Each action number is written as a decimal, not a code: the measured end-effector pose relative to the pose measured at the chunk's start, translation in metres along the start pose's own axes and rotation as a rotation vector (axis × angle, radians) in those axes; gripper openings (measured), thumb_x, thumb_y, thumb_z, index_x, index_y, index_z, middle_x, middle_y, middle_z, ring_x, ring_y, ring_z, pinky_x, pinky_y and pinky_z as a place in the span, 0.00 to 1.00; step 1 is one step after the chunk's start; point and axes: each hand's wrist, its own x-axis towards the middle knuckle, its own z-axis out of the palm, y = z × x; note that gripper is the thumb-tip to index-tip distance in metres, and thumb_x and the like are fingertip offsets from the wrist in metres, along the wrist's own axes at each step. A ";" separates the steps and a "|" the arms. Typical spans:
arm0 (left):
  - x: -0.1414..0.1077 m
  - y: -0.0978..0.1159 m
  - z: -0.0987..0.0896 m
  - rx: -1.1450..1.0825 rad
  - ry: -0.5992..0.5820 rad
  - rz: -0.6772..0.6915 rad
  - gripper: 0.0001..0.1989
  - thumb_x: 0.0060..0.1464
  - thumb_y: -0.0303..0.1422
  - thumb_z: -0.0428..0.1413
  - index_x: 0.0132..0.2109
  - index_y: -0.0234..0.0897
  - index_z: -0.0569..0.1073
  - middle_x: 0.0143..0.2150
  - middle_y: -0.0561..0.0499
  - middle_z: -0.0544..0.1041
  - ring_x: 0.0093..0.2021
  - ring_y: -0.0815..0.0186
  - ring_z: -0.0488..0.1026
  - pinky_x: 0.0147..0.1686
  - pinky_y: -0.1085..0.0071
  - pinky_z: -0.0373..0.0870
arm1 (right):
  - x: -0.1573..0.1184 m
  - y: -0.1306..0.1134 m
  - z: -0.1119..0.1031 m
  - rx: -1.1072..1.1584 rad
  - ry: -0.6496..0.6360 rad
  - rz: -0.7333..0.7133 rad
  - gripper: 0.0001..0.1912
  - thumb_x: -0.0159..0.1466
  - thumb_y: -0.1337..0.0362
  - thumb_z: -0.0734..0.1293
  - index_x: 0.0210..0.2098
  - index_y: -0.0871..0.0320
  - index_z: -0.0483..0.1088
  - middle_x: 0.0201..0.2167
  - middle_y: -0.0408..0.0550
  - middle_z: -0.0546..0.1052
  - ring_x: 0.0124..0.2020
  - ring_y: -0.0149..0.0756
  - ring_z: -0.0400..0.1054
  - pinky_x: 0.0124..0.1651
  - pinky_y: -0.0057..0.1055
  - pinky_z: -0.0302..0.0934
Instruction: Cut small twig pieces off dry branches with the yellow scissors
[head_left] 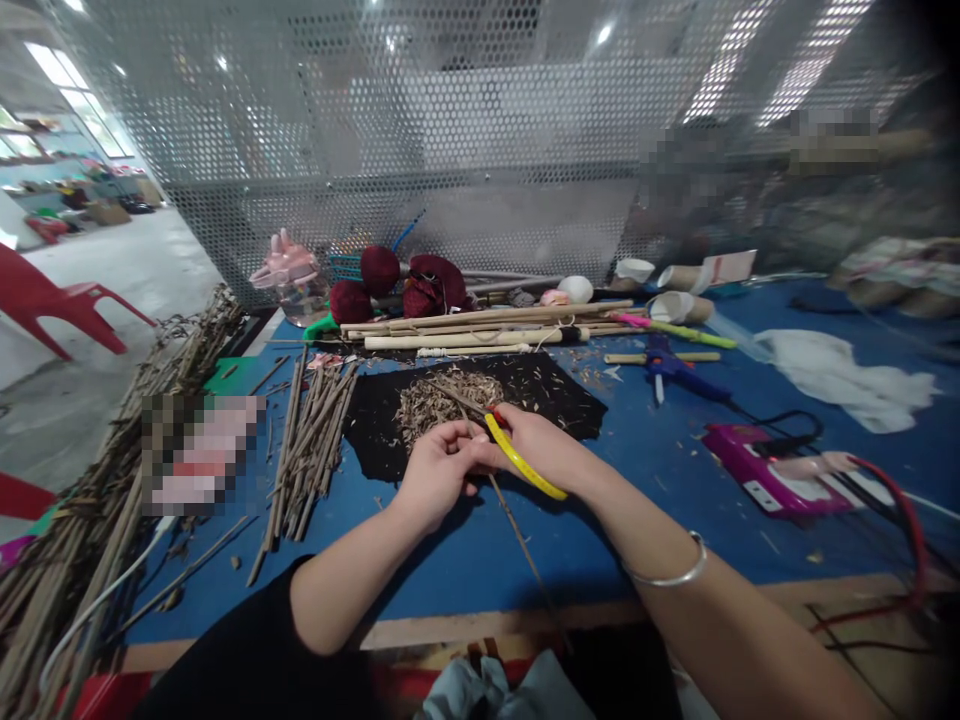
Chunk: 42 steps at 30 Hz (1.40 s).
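Over the middle of the blue table, my left hand (437, 470) is closed with its fingers pinched round a thin brown stick (517, 530). The stick slants down toward the table's front edge. My right hand (544, 452) grips a pair of pruning shears with a yellow handle (527, 470); the narrow blades point away to the left, close to the stick, and are partly hidden by the fingers. Both hands touch or nearly touch. Just beyond them, a heap of short cut stick pieces (450, 400) lies on a black cloth (577, 400).
A bundle of sticks (311, 440) lies left of the cloth, with longer stalks (97, 520) at the table's left edge. Behind are pale rods (465, 340) and dark red balls (380, 270). A blue glue gun (675, 372) and a purple power strip (772, 475) lie right.
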 end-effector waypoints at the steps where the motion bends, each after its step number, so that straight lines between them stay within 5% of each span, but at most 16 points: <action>1: 0.000 0.000 0.000 0.001 0.003 0.000 0.12 0.39 0.35 0.58 0.32 0.35 0.67 0.24 0.54 0.71 0.21 0.72 0.69 0.11 0.83 0.56 | 0.000 -0.001 0.001 -0.017 0.007 0.012 0.27 0.49 0.40 0.62 0.33 0.58 0.63 0.27 0.46 0.70 0.24 0.29 0.58 0.24 0.24 0.45; 15: 0.001 0.002 -0.002 0.020 0.028 -0.048 0.13 0.41 0.38 0.58 0.34 0.34 0.69 0.23 0.53 0.71 0.23 0.72 0.70 0.13 0.84 0.56 | 0.009 0.005 0.008 -0.092 -0.005 0.085 0.28 0.51 0.38 0.57 0.26 0.58 0.67 0.22 0.46 0.71 0.21 0.31 0.61 0.22 0.25 0.44; 25: 0.003 0.000 -0.004 0.061 0.050 0.029 0.17 0.42 0.40 0.57 0.37 0.33 0.70 0.23 0.54 0.69 0.18 0.77 0.62 0.13 0.82 0.59 | -0.001 -0.005 -0.005 -0.124 -0.013 0.076 0.30 0.48 0.40 0.62 0.39 0.57 0.64 0.31 0.49 0.73 0.31 0.37 0.66 0.26 0.26 0.47; 42: 0.005 0.002 -0.006 0.017 0.088 -0.024 0.18 0.40 0.38 0.59 0.39 0.33 0.70 0.25 0.52 0.71 0.22 0.73 0.68 0.14 0.82 0.60 | 0.006 -0.001 -0.004 -0.226 -0.019 0.145 0.28 0.49 0.36 0.58 0.27 0.55 0.67 0.25 0.48 0.73 0.26 0.36 0.66 0.24 0.26 0.46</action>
